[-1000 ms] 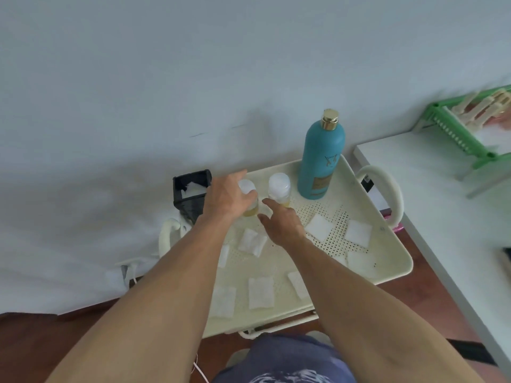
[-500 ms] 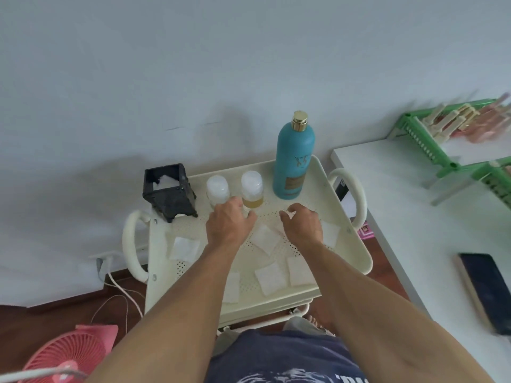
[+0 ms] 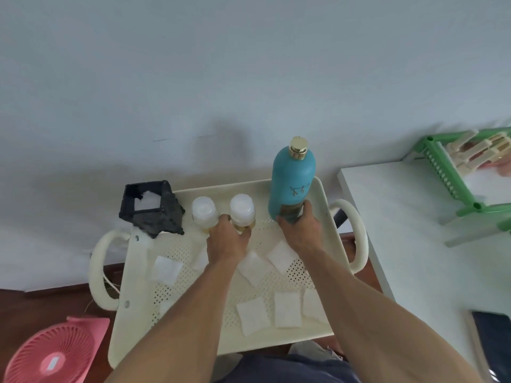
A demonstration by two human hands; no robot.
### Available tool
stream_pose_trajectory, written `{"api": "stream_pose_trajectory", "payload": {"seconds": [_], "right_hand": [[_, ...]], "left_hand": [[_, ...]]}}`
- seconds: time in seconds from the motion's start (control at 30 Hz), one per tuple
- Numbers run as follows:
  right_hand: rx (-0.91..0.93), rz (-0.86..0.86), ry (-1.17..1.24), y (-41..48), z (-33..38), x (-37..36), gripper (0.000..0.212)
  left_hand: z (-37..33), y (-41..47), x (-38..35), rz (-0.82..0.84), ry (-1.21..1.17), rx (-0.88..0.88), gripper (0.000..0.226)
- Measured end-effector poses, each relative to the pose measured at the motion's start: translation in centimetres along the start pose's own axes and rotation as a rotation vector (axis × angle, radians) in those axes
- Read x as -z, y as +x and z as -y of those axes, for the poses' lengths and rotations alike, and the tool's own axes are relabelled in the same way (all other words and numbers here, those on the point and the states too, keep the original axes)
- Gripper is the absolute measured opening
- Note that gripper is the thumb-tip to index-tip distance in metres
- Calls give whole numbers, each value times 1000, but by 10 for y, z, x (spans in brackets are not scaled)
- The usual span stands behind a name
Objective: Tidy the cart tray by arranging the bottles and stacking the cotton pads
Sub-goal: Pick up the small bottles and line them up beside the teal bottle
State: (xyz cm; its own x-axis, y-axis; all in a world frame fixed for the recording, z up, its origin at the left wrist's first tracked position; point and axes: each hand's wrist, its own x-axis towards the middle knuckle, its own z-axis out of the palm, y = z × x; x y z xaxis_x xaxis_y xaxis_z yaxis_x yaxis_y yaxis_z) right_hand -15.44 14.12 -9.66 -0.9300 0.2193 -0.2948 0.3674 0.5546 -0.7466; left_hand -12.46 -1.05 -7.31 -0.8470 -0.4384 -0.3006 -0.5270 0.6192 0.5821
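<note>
Bottle-arranging step. Right hand [image 3: 302,230] fingers wrapped round base of teal bottle [image 3: 293,183], upright at tray [image 3: 132,299] back edge. Left hand [image 3: 228,239] fingers clamped on right small bottle [image 3: 242,210], 2nd small bottle [image 3: 204,212] just left of them. Pads [image 3: 282,255] loose behind the knuckles, unstacked. Next, prob: close the gap btwn bottles, then gather pads.

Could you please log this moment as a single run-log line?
left hand: on small bottles | right hand: grips teal bottle base | cotton pads: scattered, unstacked | cart tray
</note>
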Motion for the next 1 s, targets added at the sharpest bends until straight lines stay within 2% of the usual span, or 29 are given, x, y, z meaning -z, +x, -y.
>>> {"api": "stream_pose_trajectory", "payload": {"seconds": [0.17, 0.4, 0.7, 1.0], "right_hand": [[38, -6, 64, -8, -6, -4, 61], [-3, -83, 92, -9, -7, -7, 58], [-91, -171, 124, -2, -12, 7, 67], [-112, -197, 67, -1, -10, 9, 65]], "left_hand": [[4, 0, -4, 13, -6, -65, 46], [-20, 13, -18, 57, 16, -143, 52], [-39, 24, -32, 82, 44, -197, 42], [-43, 28, -33, 94, 56, -223, 41]]}}
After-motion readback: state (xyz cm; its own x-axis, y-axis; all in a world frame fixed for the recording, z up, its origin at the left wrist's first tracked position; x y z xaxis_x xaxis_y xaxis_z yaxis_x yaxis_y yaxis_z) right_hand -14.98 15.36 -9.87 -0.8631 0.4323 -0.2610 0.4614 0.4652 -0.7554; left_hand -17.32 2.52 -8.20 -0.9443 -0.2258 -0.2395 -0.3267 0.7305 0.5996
